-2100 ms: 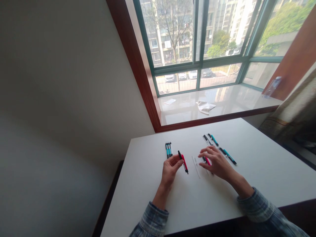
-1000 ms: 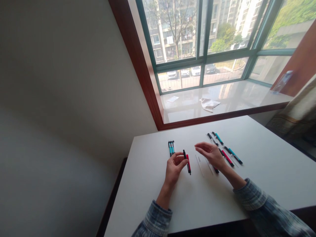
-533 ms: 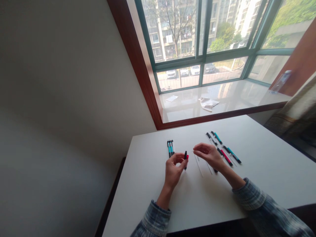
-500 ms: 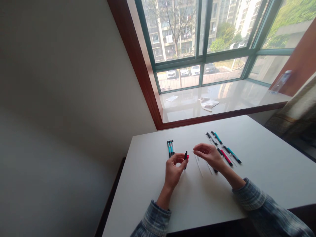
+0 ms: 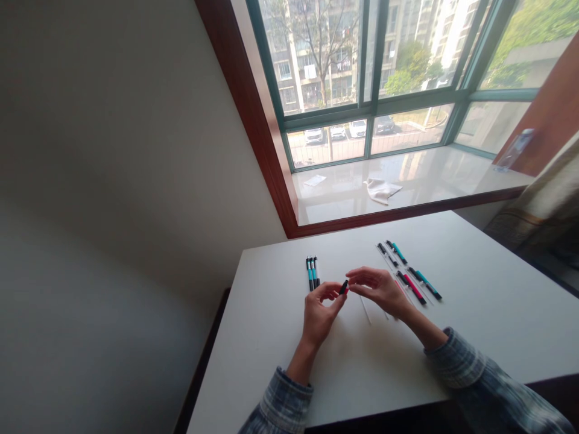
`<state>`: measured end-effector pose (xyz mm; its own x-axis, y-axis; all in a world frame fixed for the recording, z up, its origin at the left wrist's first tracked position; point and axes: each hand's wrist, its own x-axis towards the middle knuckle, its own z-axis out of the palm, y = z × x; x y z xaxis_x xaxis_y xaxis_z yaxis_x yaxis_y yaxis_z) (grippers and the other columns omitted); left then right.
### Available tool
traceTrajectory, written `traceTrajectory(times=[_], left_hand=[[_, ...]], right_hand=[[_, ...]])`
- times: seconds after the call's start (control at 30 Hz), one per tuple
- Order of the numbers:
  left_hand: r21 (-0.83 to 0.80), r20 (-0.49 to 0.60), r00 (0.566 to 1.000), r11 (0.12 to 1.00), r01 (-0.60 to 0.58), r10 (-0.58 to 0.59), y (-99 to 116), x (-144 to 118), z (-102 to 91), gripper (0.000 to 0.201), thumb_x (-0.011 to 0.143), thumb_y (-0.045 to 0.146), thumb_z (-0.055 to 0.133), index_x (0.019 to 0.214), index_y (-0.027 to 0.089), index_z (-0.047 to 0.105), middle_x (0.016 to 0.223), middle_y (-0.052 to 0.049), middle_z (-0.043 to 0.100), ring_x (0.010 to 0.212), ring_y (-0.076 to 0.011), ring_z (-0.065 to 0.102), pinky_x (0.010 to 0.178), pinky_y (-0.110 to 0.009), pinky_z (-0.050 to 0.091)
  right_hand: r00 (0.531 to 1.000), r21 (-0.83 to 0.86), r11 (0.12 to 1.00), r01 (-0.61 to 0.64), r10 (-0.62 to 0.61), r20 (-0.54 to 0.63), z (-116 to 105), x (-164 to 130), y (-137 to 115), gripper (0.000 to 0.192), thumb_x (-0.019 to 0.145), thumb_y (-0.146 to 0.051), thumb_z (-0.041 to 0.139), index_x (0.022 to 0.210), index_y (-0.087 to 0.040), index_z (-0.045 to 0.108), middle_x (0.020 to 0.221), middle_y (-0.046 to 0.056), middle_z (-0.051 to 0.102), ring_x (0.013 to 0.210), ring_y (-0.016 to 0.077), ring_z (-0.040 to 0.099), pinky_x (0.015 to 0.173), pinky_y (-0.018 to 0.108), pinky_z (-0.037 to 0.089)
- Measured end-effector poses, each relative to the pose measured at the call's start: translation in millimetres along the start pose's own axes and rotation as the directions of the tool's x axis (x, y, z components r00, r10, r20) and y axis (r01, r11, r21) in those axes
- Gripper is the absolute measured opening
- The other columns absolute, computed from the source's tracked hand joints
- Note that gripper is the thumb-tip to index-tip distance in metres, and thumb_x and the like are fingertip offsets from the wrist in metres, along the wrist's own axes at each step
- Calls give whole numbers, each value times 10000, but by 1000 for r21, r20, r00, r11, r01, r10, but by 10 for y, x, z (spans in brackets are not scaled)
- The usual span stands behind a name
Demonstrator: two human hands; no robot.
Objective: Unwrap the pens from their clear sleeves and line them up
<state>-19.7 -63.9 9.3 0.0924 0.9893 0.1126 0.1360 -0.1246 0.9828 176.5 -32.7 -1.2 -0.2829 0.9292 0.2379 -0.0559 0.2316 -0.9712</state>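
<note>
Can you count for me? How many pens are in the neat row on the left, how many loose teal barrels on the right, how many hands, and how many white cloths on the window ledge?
Pens in the row: 3
Loose teal barrels: 2
Hands, the left hand and the right hand: 2
White cloth: 1
Total: 8

Crumpled white cloth (image 5: 382, 190), clear bottle (image 5: 514, 149) on windowsill (image 5: 335, 206); cars (image 5: 313, 136) outside.
</note>
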Motion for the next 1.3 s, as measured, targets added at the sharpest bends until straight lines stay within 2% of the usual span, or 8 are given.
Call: traceTrajectory(times=[0.13, 0.23, 0.4, 0.5, 0.6, 0.93, 1.17, 1.3], left_hand=[[-51, -5, 1000, 999, 11, -11, -16, 12, -9, 262, 832, 390, 779, 989, 180, 780, 847, -66, 728, 739, -182, 648, 694, -299, 546], [-158, -45, 998, 987, 39, -47, -43, 29, -33, 278, 803, 375, 810, 979, 163, 767, 878, -73, 736, 773, -182, 661, 711, -290, 550], [-326, -124, 982, 941, 93, -140, -61, 38, -72, 402, 746, 336, 861, 1088, 156, 749, 1002, -95, 770, 904, -205, 694, 826, -316, 565], [-333, -167, 974, 939, 92, -155, -62, 32, -77, 421, 738, 336, 865, 1100, 148, 757, 1026, -103, 770, 886, -196, 690, 817, -314, 566], [-335, -188, 970, 939, 82, -152, -75, 29, -80, 428, 734, 346, 865, 1101, 151, 762, 1035, -104, 771, 882, -197, 690, 806, -313, 566], [-331, -242, 961, 942, 44, -130, -91, -6, -114, 375, 740, 366, 856, 1044, 159, 783, 980, -77, 776, 818, -164, 663, 744, -266, 538], [-313, -173, 977, 947, 67, -126, -112, -34, -108, 403, 748, 368, 850, 1079, 146, 789, 987, -99, 767, 835, -180, 655, 765, -290, 542], [-231, -105, 991, 971, 57, -84, -139, -43, -103, 372, 770, 391, 830, 1045, 141, 801, 885, -84, 736, 771, -167, 620, 710, -279, 524]], right_hand=[[998, -82, 997, 5, -10, -62, -30, 13, -13, 354, 850, -464, 770, 1092, -206, 751, 985, 76, 786, 916, 236, 747, 852, 378, 619], [984, -349, 937, -5, -57, -168, -84, -25, -64, 296, 921, -496, 673, 930, -211, 756, 841, 52, 763, 747, 212, 706, 701, 337, 576], [992, -810, 582, -65, -52, -117, -77, -262, -176, 280, 964, -439, 631, 810, -222, 718, 764, 35, 723, 677, 201, 647, 658, 324, 465], [986, -907, 388, -164, 76, -145, 44, -404, -193, 243, 943, -424, 670, 829, -218, 731, 810, 45, 737, 739, 219, 673, 663, 317, 448], [971, -921, 324, -216, 174, -166, 183, -465, -182, 175, 928, -381, 698, 876, -221, 748, 830, 45, 746, 803, 225, 693, 687, 308, 452], [982, -911, 377, -168, 145, -122, 299, -521, -176, 150, 959, -228, 610, 851, -218, 714, 899, 70, 733, 933, 250, 667, 726, 304, 461], [981, -534, 827, -179, 109, -160, 98, -337, -333, 234, 984, -384, 559, 1105, -231, 688, 887, 39, 736, 757, 203, 666, 702, 319, 500], [982, -234, 966, -110, 70, -175, 132, -142, -466, 348, 936, -488, 633, 1146, -220, 706, 938, 58, 748, 819, 213, 684, 725, 327, 539]])
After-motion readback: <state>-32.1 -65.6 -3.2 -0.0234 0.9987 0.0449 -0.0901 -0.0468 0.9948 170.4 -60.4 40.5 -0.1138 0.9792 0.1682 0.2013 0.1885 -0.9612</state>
